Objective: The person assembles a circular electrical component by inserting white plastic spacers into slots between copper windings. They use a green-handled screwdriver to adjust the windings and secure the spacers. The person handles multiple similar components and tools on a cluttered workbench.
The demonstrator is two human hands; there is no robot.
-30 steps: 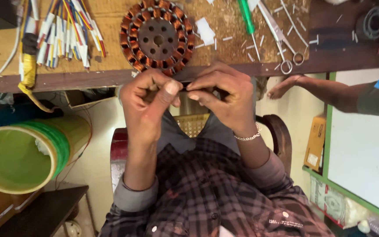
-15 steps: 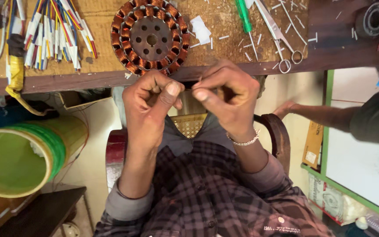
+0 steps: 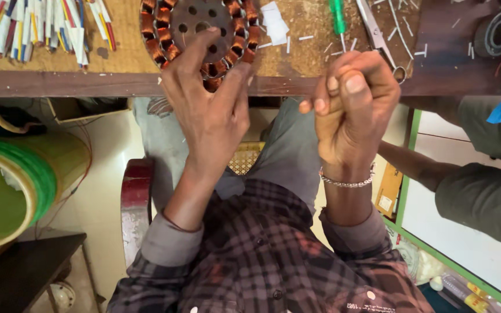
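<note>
Now: left hand grip wide on copper stator | right hand fisted, contents unclear | cardboard box lower right

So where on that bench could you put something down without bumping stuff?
The barest patch is the dark wood between the scissors and the black ring, though small white scraps dot it. A narrow strip lies between the copper-wound ring and the green screwdriver, with paper bits. The far left is crowded with coloured wire ends.
</note>
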